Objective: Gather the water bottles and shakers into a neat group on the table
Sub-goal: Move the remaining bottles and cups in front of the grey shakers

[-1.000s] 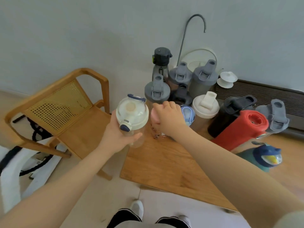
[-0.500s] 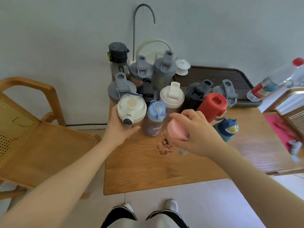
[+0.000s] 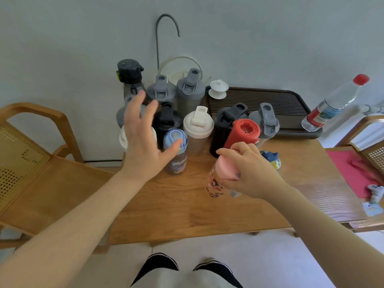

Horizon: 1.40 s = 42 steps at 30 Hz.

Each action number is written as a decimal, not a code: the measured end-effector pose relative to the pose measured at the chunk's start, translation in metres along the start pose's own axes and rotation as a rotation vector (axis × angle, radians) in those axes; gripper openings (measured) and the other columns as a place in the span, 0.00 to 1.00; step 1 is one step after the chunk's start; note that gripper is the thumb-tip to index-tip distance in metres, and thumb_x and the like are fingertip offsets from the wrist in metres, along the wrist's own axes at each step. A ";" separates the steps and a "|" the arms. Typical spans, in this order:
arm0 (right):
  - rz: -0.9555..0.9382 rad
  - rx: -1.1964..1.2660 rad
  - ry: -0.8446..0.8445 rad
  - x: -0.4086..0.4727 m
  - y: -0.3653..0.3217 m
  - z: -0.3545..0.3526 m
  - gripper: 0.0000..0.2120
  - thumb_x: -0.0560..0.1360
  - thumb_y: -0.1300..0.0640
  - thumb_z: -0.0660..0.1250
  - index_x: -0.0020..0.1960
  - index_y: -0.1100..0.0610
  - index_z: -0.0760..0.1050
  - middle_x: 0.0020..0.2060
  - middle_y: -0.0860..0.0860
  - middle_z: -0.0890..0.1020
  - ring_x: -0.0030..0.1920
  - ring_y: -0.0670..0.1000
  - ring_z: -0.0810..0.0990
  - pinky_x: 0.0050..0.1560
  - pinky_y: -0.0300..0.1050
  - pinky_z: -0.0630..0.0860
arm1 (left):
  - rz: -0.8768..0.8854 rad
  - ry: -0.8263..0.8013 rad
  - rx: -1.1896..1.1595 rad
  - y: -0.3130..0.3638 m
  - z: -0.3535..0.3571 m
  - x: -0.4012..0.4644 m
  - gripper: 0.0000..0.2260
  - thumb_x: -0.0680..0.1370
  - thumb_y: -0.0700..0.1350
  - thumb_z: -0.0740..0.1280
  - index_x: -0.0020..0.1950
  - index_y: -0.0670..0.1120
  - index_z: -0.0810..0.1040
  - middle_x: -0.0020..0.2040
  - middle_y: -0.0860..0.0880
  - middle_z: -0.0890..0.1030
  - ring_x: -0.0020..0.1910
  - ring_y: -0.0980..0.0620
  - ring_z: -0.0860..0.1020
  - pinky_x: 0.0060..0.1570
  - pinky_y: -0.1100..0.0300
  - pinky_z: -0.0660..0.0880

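A cluster of shakers and bottles stands at the far left of the wooden table (image 3: 187, 215). My left hand (image 3: 143, 140) hovers open, fingers spread, just above a white-lidded shaker (image 3: 123, 140) at the cluster's left front, mostly hiding it. Beside it stands a blue-lidded bottle (image 3: 175, 150). My right hand (image 3: 247, 169) grips the pink cap of a clear floral bottle (image 3: 214, 183), held tilted in front of a red bottle (image 3: 243, 132). A blue and yellow bottle (image 3: 272, 161) is half hidden behind that hand.
A dark slatted tray (image 3: 259, 100) lies at the back right with a clear red-capped water bottle (image 3: 336, 102) leaning on its corner. A white lid (image 3: 218, 89) rests near a curved tap (image 3: 164, 34). Wooden chairs (image 3: 37, 163) flank the table.
My left hand has let go of the white-lidded shaker and spread open above it. My right hand has carried the pink-capped bottle rightwards, towards the red bottle.
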State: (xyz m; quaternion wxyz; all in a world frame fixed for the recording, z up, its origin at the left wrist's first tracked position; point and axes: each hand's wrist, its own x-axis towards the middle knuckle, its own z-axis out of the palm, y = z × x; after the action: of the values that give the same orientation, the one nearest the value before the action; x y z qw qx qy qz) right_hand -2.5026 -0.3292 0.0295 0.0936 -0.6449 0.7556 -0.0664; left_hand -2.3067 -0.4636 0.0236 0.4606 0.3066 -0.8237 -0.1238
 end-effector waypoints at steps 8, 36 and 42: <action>-0.044 0.063 0.029 -0.027 0.052 -0.010 0.33 0.66 0.45 0.71 0.69 0.44 0.65 0.62 0.51 0.70 0.59 0.54 0.66 0.54 0.49 0.73 | 0.095 -0.570 0.157 0.088 0.114 0.047 0.32 0.69 0.55 0.70 0.69 0.48 0.64 0.67 0.43 0.67 0.62 0.42 0.70 0.56 0.47 0.72; 0.020 0.016 0.057 0.064 0.051 0.030 0.36 0.69 0.45 0.68 0.71 0.55 0.57 0.65 0.56 0.67 0.62 0.59 0.66 0.55 0.51 0.72 | -0.151 -0.804 0.331 0.036 0.064 0.039 0.39 0.69 0.53 0.71 0.73 0.51 0.53 0.70 0.45 0.62 0.62 0.45 0.68 0.59 0.54 0.69; 0.012 0.089 0.261 0.052 0.042 0.038 0.44 0.67 0.36 0.66 0.74 0.58 0.56 0.72 0.56 0.64 0.69 0.59 0.65 0.65 0.54 0.67 | -0.151 -0.795 0.437 0.039 0.062 0.032 0.44 0.68 0.56 0.72 0.75 0.51 0.48 0.76 0.42 0.49 0.73 0.41 0.55 0.69 0.47 0.59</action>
State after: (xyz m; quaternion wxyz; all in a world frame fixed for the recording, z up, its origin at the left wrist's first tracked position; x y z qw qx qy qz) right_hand -2.5423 -0.3730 -0.0196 0.0233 -0.6215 0.7615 -0.1826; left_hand -2.3861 -0.4581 0.0306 0.0233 0.3844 -0.9186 -0.0882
